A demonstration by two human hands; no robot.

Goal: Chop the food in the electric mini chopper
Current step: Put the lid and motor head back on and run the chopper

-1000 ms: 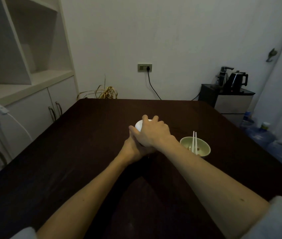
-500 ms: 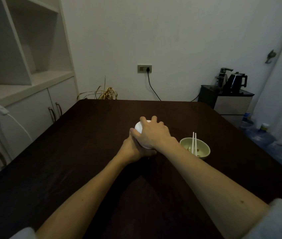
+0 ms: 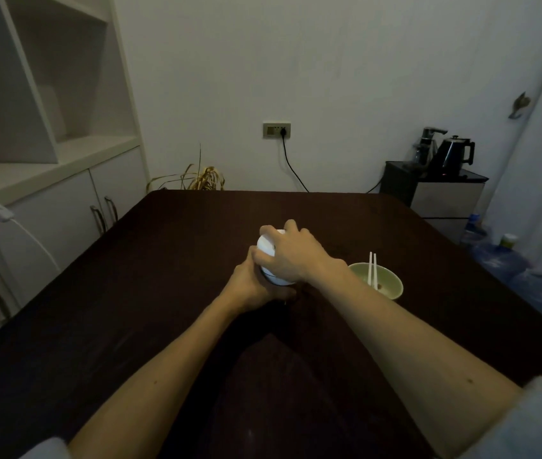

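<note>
A small white electric chopper stands on the dark table, near its middle. My right hand lies over the chopper's rounded white top, fingers wrapped around it. My left hand grips the lower part of the chopper from the near left side. The chopper's cup and whatever is inside are hidden behind both hands.
A pale green bowl with two white chopsticks across it sits just right of the chopper. Beyond the table stand a side cabinet with a black kettle, a wall socket, water bottles at right and white cupboards at left.
Both hands stay on the chopper. The right hand has shifted slightly on the white top, uncovering more of its left side.
</note>
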